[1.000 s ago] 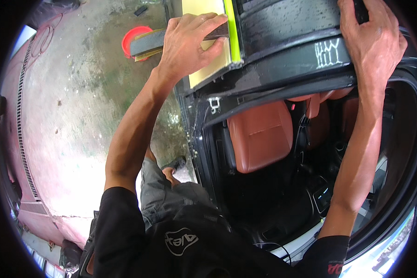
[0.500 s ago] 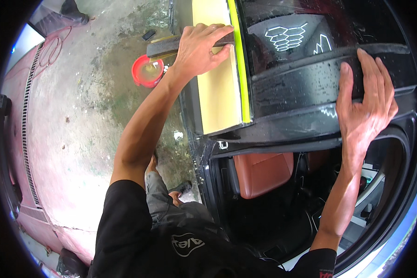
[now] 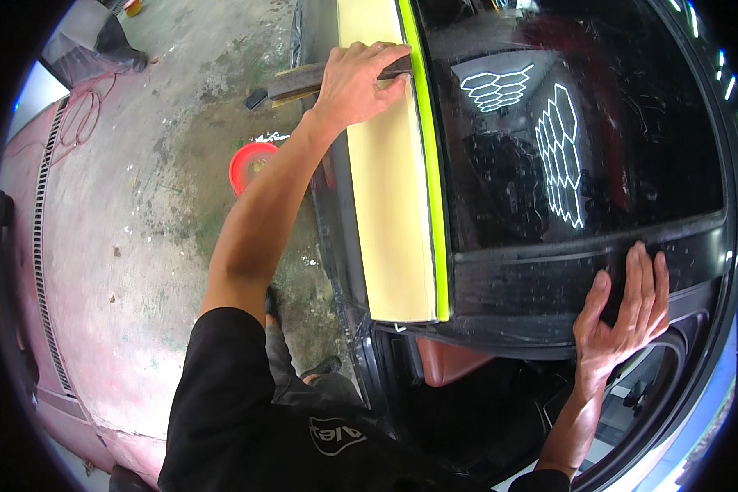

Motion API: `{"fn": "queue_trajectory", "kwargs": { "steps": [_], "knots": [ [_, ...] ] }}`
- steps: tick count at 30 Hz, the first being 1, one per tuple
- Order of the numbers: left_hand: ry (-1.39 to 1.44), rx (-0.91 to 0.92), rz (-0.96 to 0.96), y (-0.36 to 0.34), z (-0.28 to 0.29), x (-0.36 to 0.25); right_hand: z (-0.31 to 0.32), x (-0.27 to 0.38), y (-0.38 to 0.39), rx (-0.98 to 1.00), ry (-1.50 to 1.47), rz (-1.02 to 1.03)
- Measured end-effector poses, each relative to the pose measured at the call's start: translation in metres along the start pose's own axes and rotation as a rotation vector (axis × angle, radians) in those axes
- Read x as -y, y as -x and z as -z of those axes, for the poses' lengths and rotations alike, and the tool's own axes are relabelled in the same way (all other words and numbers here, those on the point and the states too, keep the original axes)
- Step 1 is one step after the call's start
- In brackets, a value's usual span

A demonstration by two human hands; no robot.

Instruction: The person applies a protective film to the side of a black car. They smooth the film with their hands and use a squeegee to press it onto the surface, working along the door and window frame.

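Observation:
My left hand (image 3: 354, 86) is closed round a long dark sanding block (image 3: 299, 81), which lies crosswise on a pale yellow car panel (image 3: 394, 197). A yellowish sheet edge shows under the block's left end, which juts out past the panel. Lime-green tape (image 3: 439, 205) runs along the panel's right edge. On the black car door (image 3: 508, 287), my right hand (image 3: 619, 316) rests with its fingers spread, the fingertips by the lower edge of the dark window (image 3: 500, 189). It holds nothing.
A red bucket (image 3: 243, 170) stands on the stained concrete floor (image 3: 156, 246), partly behind my left forearm. Close by lies a small black box-shaped object (image 3: 256, 99). A drain grate (image 3: 41, 246) runs along the far left. Below the door, a brown seat (image 3: 451, 361) shows in the car's opening.
My left hand and the sanding block have moved farther from the panel's near end. The view has shifted forward, and my right hand appears lower, still by the window's edge.

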State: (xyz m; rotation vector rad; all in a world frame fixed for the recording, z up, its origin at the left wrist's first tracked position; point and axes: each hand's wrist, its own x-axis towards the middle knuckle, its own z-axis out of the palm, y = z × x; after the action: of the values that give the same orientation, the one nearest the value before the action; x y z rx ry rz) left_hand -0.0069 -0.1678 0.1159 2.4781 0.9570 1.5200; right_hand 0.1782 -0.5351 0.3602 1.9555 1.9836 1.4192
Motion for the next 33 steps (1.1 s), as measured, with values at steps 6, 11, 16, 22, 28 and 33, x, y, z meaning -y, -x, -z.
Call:
{"fn": "queue_trajectory", "kwargs": {
  "steps": [6,11,16,22,28,33],
  "knots": [
    [0.028,0.01,-0.006,-0.057,-0.02,0.057,0.001,-0.008,0.007,0.019,-0.013,0.009],
    [0.027,0.05,0.014,-0.023,-0.006,0.024,-0.002,-0.002,0.001,0.006,-0.03,-0.005],
    [0.078,0.089,0.059,0.035,0.022,-0.052,-0.001,-0.002,-0.001,-0.004,-0.021,-0.012],
    [0.033,0.054,0.081,0.019,0.019,-0.034,-0.005,-0.003,0.0,-0.039,-0.029,0.016],
    [0.15,0.083,0.126,0.098,0.047,-0.121,-0.002,-0.003,0.001,-0.05,0.007,0.013],
    [0.146,0.075,0.1,0.13,0.061,-0.152,-0.002,-0.006,0.003,-0.053,0.063,0.023]
  ]
}}
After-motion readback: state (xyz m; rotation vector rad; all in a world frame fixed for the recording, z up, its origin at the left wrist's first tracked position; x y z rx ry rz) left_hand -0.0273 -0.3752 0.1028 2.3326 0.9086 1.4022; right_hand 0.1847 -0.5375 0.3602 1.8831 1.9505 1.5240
